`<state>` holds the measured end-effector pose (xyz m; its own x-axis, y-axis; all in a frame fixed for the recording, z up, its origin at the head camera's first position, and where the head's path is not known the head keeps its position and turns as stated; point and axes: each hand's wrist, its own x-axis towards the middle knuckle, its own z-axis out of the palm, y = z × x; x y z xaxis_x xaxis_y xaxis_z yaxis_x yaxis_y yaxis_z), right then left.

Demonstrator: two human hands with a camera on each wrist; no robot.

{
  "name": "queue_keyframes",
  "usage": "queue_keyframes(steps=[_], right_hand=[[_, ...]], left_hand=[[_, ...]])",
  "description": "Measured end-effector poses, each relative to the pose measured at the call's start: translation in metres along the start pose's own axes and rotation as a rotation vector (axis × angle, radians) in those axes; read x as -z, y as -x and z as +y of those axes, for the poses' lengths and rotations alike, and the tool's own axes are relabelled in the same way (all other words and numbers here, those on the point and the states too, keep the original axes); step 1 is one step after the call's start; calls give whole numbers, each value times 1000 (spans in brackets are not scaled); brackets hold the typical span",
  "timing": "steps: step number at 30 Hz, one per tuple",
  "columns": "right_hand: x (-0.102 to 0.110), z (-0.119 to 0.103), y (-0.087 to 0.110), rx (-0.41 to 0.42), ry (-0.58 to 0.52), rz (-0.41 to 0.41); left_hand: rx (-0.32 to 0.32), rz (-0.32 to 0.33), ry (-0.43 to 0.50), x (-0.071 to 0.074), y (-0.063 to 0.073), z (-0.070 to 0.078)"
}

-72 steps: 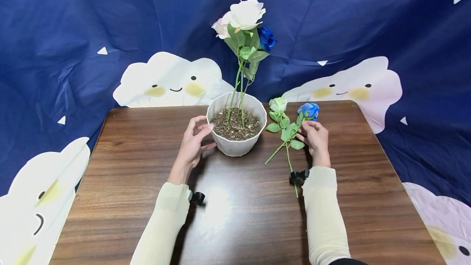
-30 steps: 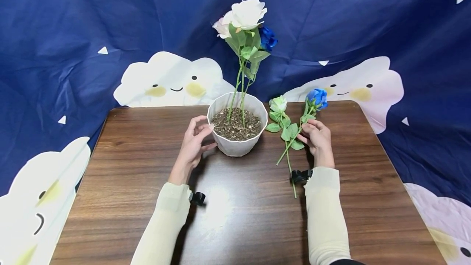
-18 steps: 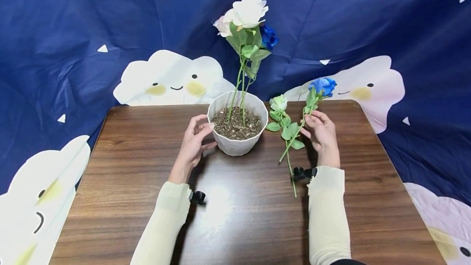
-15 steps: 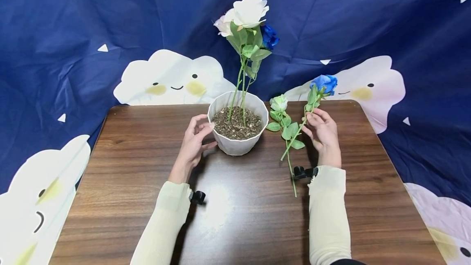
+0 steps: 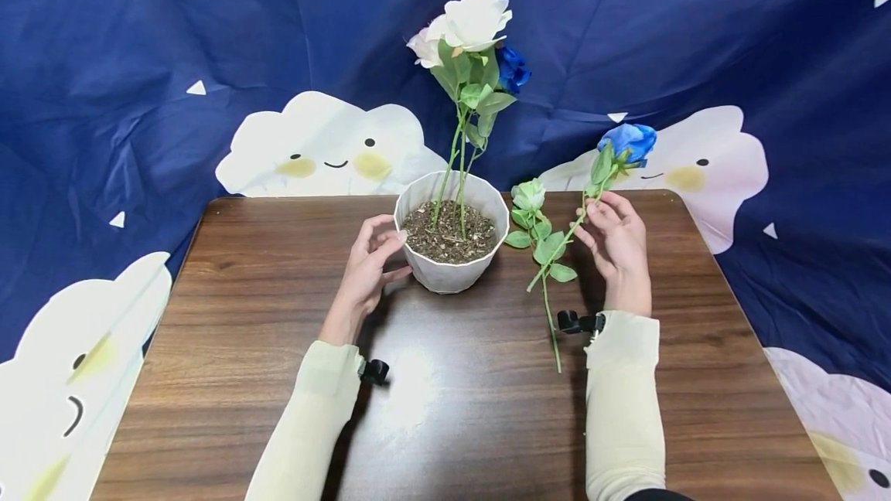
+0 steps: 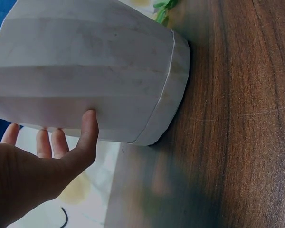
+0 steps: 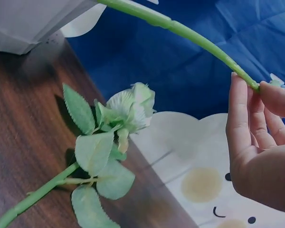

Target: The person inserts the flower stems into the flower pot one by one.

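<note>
Aloft, blue rose (image 5: 626, 147), right hand (image 5: 623, 248) pinching.

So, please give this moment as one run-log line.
left hand: touches white pot; right hand: pinches light-blue rose; pale green rose: on table

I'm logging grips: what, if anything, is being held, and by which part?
The right hand pinches a light blue, artificial-looking rose by its green stem, below the bloom. The left hand touches the white faceted pot.
</note>
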<state>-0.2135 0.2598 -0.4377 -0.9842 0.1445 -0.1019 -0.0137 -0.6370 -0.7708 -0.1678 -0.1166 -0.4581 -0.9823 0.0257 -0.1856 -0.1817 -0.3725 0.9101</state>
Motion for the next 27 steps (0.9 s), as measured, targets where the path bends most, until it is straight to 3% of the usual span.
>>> queue_keyframes(steps=[14,27], right_hand=[[-29,-13,5,100,-66,-55],[-49,-21,9,127,-47,-84]], left_hand=[[2,4,12,0,1,0],[-6,-1,16,0,2,1]])
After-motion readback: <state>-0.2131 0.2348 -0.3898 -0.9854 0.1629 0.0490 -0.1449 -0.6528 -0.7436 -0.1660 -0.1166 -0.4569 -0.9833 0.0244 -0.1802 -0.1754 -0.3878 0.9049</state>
